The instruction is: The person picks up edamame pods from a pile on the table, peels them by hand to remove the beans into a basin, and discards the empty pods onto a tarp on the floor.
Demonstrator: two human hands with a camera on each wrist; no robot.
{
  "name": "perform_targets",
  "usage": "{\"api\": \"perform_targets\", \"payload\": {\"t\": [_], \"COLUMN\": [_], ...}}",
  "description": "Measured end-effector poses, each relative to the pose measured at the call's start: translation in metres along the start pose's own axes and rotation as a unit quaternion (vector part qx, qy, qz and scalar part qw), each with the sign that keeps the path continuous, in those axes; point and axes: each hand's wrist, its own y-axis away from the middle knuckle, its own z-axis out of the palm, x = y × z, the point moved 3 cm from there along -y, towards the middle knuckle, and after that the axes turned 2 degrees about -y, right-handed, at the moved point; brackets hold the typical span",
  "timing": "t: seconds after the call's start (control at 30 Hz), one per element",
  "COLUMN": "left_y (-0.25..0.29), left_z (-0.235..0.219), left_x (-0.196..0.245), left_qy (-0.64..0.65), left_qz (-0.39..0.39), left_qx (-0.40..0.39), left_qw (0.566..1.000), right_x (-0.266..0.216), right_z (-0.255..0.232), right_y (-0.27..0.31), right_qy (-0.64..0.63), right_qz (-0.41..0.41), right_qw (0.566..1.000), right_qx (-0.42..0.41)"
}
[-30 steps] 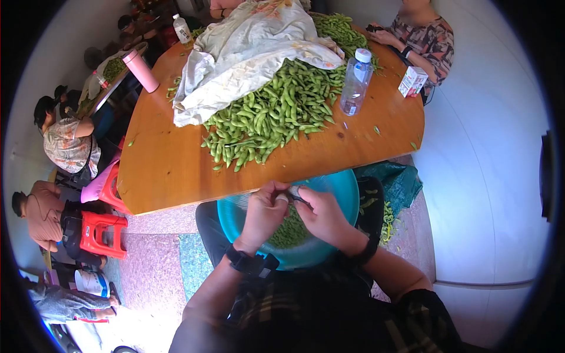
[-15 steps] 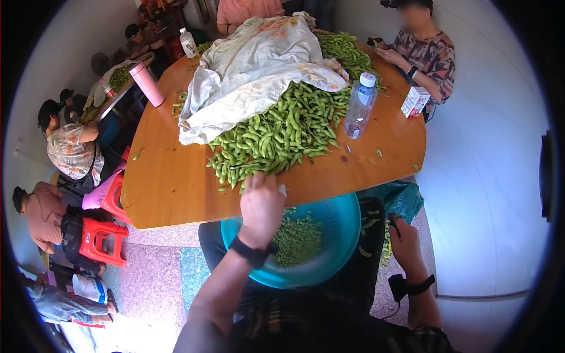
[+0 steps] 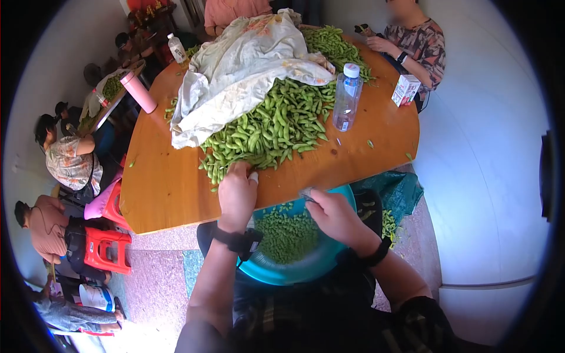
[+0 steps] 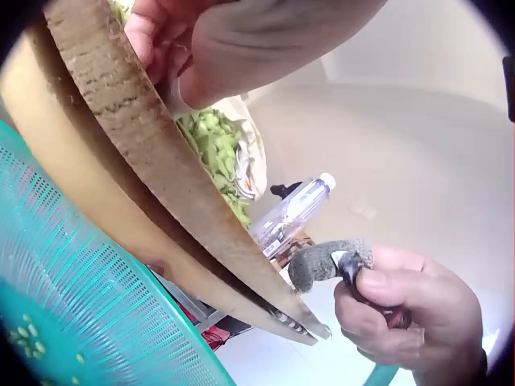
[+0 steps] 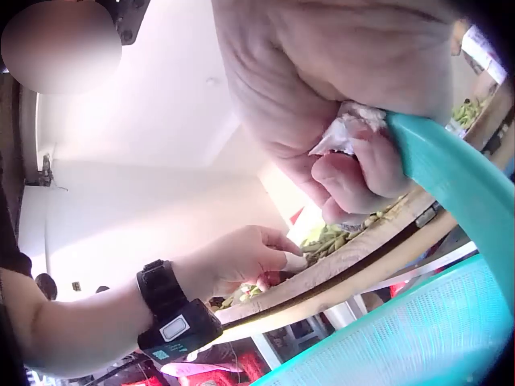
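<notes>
A heap of green edamame pods (image 3: pixel 276 126) lies on a round wooden table (image 3: pixel 170 182), half under a pale cloth (image 3: pixel 247 65). My left hand (image 3: pixel 238 188) reaches over the table edge, and its fingers curl onto the nearest pods (image 5: pixel 322 240). One finger wears white tape. My right hand (image 3: pixel 332 215) hovers over the rim of a teal basin (image 3: pixel 329 259) on my lap, gripping a small dark tool with a grey padded tip (image 4: pixel 326 261). Shelled green beans (image 3: pixel 285 235) fill the basin's bottom.
A water bottle (image 3: pixel 345 97) and a small carton (image 3: pixel 405 90) stand at the far right of the table, a pink flask (image 3: pixel 138 91) at the far left. A person (image 3: pixel 412 44) sits opposite. A green bag with empty pods (image 3: pixel 391 188) lies right, red stools (image 3: pixel 106 250) left.
My left hand went from the basin out to the pile's near edge. My right hand dropped to my right side, then came back over the basin rim with the tool.
</notes>
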Motion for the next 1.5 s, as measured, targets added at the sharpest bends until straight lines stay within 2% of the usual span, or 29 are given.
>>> {"api": "perform_targets", "payload": {"t": [0.27, 0.33, 0.4, 0.43, 0.47, 0.5, 0.53, 0.57, 0.6, 0.67, 0.73, 0.77, 0.83, 0.87, 0.93, 1.13, 1.2, 1.23, 1.27, 1.3, 1.37, 1.43, 1.47, 1.5], "left_y": [-0.003, 0.001, 0.008, 0.013, 0.019, 0.028, 0.037, 0.045, 0.052, 0.062, 0.067, 0.069, 0.074, 0.077, 0.085, 0.098, 0.099, 0.100, 0.103, 0.104, 0.106, 0.106, 0.107, 0.108], "left_z": [0.002, -0.004, -0.009, -0.011, -0.014, -0.014, -0.018, -0.016, -0.013, -0.008, -0.010, -0.010, -0.016, -0.014, -0.007, 0.004, 0.005, 0.005, 0.010, 0.015, 0.018, 0.021, 0.022, 0.024], "left_x": [0.005, 0.010, 0.015, 0.017, 0.020, 0.026, 0.035, 0.042, 0.044, 0.037, 0.040, 0.042, 0.054, 0.055, 0.053, 0.058, 0.059, 0.059, 0.056, 0.052, 0.046, 0.041, 0.038, 0.034], "left_qy": [-0.113, -0.142, -0.133, -0.040, 0.052, 0.163, 0.161, 0.282, 0.396, 0.390, 0.301, 0.303, 0.204, 0.205, 0.199, 0.174, 0.160, 0.144, 0.146, 0.167, 0.188, 0.356, 0.356, 0.423], "left_qz": [0.026, 0.032, 0.036, 0.047, 0.055, -0.024, -0.024, -0.071, -0.117, -0.120, 0.029, 0.028, 0.147, 0.148, 0.100, 0.099, 0.117, 0.133, 0.133, 0.115, 0.096, 0.006, 0.004, -0.018], "left_qx": [-0.011, 0.018, 0.039, 0.035, 0.029, -0.066, -0.067, -0.120, -0.171, -0.184, -0.147, -0.147, -0.088, -0.089, -0.093, -0.067, -0.048, -0.032, -0.033, -0.038, -0.044, -0.106, -0.106, -0.132], "left_qw": [0.993, 0.989, 0.990, 0.997, 0.997, 0.984, 0.984, 0.949, 0.895, 0.894, 0.942, 0.941, 0.964, 0.963, 0.970, 0.977, 0.979, 0.980, 0.980, 0.978, 0.976, 0.928, 0.928, 0.896], "right_x": [0.005, 0.009, 0.010, 0.005, 0.002, 0.000, 0.001, 0.002, 0.002, -0.005, -0.005, -0.004, -0.003, -0.002, 0.000, 0.008, 0.010, 0.011, 0.013, 0.015, 0.020, 0.018, 0.016, 0.014], "right_z": [0.010, 0.011, 0.012, 0.011, 0.010, 0.012, 0.013, 0.015, 0.016, 0.013, 0.011, 0.010, 0.010, 0.011, 0.014, 0.027, 0.029, 0.031, 0.033, 0.036, 0.036, 0.036, 0.034, 0.033], "right_y": [-0.004, -0.004, -0.009, -0.011, -0.012, -0.012, -0.011, -0.011, -0.011, -0.006, -0.001, 0.003, 0.008, 0.010, 0.015, 0.021, 0.023, 0.024, 0.024, 0.024, 0.025, 0.025, 0.025, 0.025], "right_qy": [0.003, 0.001, -0.059, -0.060, -0.156, -0.251, -0.252, -0.299, -0.346, -0.345, -0.342, -0.337, -0.330, -0.325, -0.321, -0.403, -0.444, -0.444, -0.493, -0.540, -0.558, -0.575, -0.562, -0.548], "right_qz": [-0.025, -0.026, -0.003, -0.003, 0.085, 0.172, 0.173, 0.172, 0.171, 0.186, 0.203, 0.205, 0.207, 0.204, 0.201, 0.219, 0.293, 0.294, 0.318, 0.339, 0.328, 0.317, 0.329, 0.340], "right_qw": [1.000, 1.000, 0.998, 0.998, 0.984, 0.952, 0.951, 0.936, 0.919, 0.916, 0.912, 0.912, 0.913, 0.916, 0.918, 0.887, 0.844, 0.844, 0.807, 0.767, 0.757, 0.746, 0.752, 0.757], "right_qx": [-0.002, 0.001, -0.001, 0.003, -0.020, -0.044, -0.044, -0.062, -0.079, -0.089, -0.100, -0.113, -0.124, -0.121, -0.116, -0.051, -0.065, -0.062, -0.067, -0.072, -0.088, -0.106, -0.105, -0.103]}}
